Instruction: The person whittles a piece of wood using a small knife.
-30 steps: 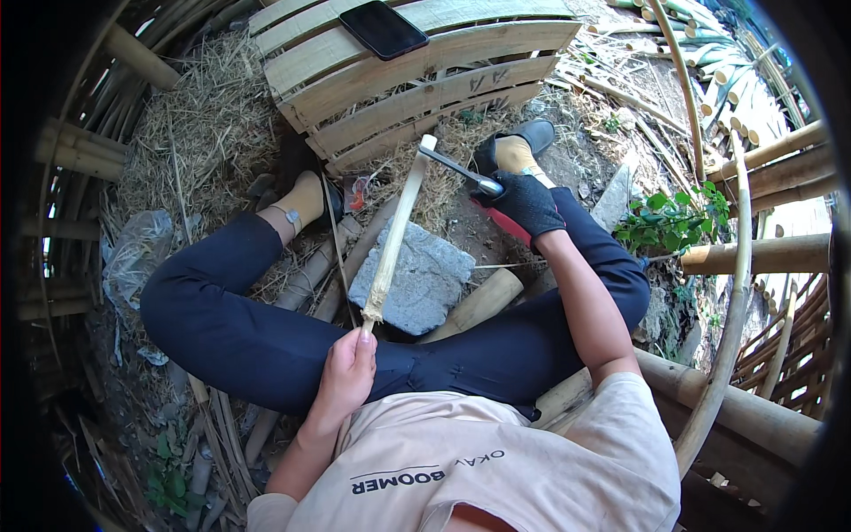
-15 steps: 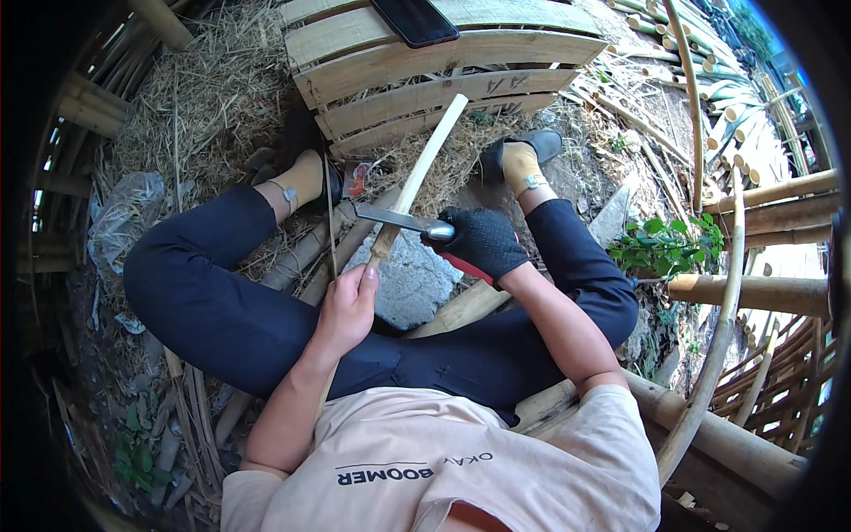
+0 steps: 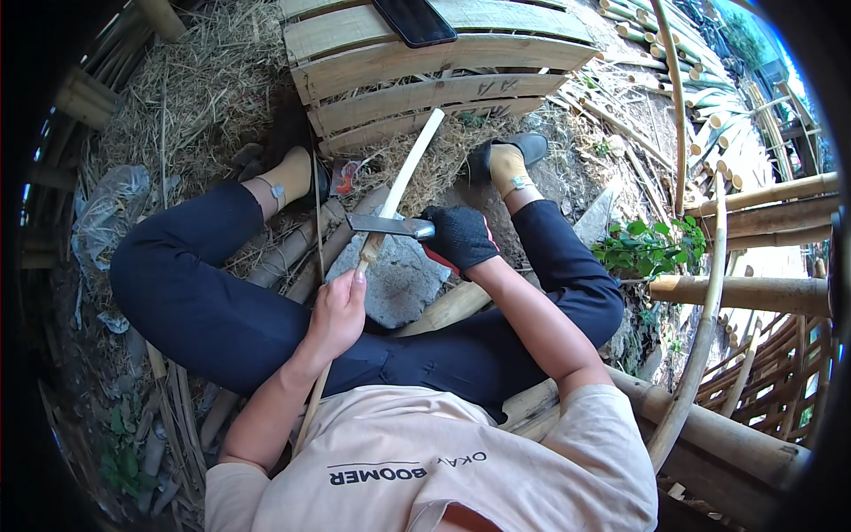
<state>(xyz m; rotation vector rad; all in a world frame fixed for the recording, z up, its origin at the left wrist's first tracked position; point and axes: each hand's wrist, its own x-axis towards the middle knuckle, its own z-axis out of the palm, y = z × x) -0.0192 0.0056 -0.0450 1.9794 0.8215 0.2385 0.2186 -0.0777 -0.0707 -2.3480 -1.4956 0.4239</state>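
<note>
My bare left hand (image 3: 338,312) is closed around a long pale bamboo strip (image 3: 413,167). The strip slants away from me over a grey stone (image 3: 399,288), and its near end passes under my forearm toward my shirt. In a black glove with red trim, my right hand (image 3: 459,239) grips a knife (image 3: 381,224) whose handle is mostly hidden by the fingers. Its broad metal blade lies across the strip and points left, just beyond a knot in the bamboo. The stone lies between my legs, under the strip and blade.
A slatted wooden crate (image 3: 443,75) stands ahead with a dark phone (image 3: 415,19) on top. Bamboo poles (image 3: 740,295) and a leafy plant (image 3: 650,246) are at right. Dry straw (image 3: 213,97) and a crumpled plastic bag (image 3: 111,213) lie left. Cut bamboo is piled at far right.
The strip's far end has come slightly nearer and to the left. The blade now lies more level across the strip, and the whole view has shifted a little.
</note>
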